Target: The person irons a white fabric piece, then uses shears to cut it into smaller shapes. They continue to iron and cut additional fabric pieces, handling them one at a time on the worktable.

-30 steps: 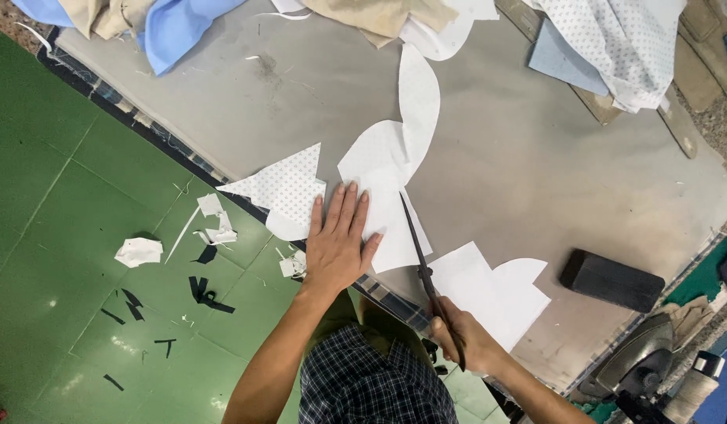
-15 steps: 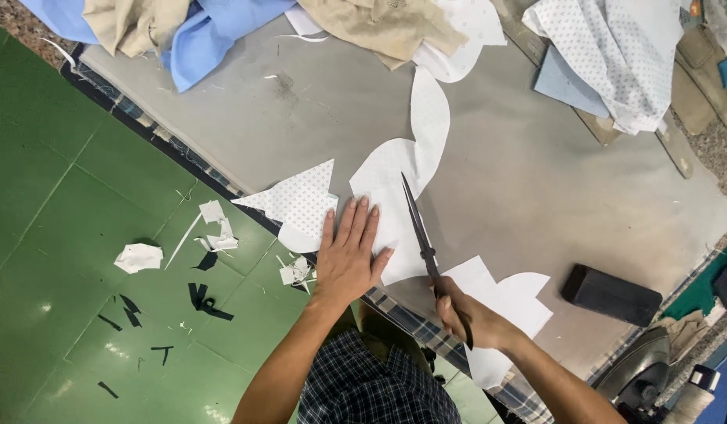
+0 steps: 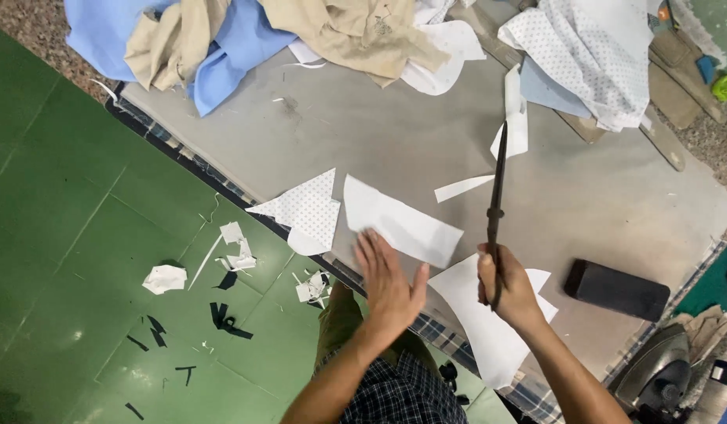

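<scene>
My right hand (image 3: pixel 508 286) grips the handles of long dark scissors (image 3: pixel 497 196), whose closed blades point away from me across the grey table (image 3: pixel 363 133). My left hand (image 3: pixel 389 281) is open, fingers spread, with its fingertips at the near edge of a white cut piece (image 3: pixel 399 224). A dotted white triangular piece (image 3: pixel 307 208) lies to the left at the table's edge. Another white piece (image 3: pixel 481 330) lies under my right wrist. A thin white strip (image 3: pixel 464 188) and a curved white offcut (image 3: pixel 514 122) rest near the scissor blades.
Blue and beige fabric (image 3: pixel 191 43) is heaped at the table's far left, dotted white cloth (image 3: pixel 591 55) at the far right. A black phone (image 3: pixel 617 290) lies right of my hand, an iron (image 3: pixel 654 377) below it. Paper and dark scraps (image 3: pixel 222 275) litter the green floor.
The big curved white sheet is now cut into separate pieces. My right hand swung the scissors up and to the right, and my left hand slid back from flat on the sheet to its near edge.
</scene>
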